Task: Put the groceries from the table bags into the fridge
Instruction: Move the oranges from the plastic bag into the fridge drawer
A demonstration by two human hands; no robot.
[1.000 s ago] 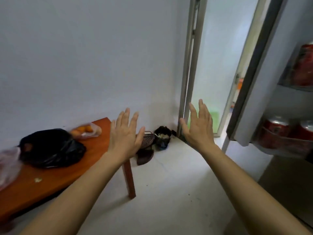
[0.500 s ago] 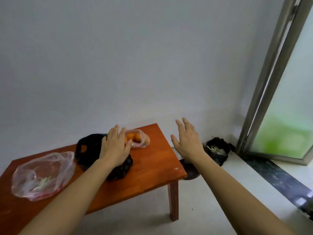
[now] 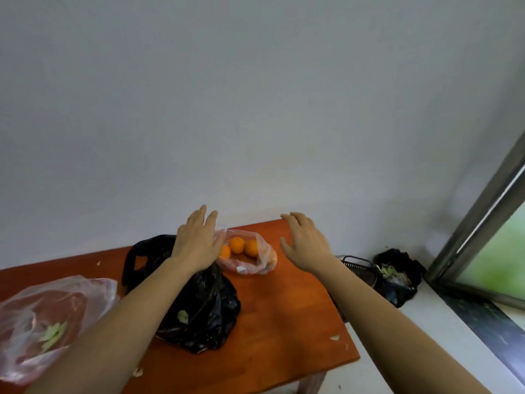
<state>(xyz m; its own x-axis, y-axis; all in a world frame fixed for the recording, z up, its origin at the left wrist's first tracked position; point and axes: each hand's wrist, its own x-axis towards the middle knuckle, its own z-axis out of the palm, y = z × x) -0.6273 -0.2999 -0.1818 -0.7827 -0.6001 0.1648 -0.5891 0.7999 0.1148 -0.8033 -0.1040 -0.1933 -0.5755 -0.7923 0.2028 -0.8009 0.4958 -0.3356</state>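
both hands hover palm-down and hold nothing. the left hand [image 3: 196,245] has its fingers straight, over the far top of the black plastic bag [image 3: 204,308], with its fingertips by the mouth of the clear bag of oranges [image 3: 257,264]; i cannot tell whether it touches either. the right hand [image 3: 304,243] is spread and relaxed, further right of the black bag, above the far corner of the wooden counter [image 3: 284,322]. the black bag sits crumpled mid-counter. three oranges [image 3: 237,245] show through the clear bag just behind and right of the black bag. left of the black bag lies another clear bag [image 3: 51,322] holding green leafy bits. on the floor, well right of the black bag, is a dark bag of scraps [image 3: 397,277].
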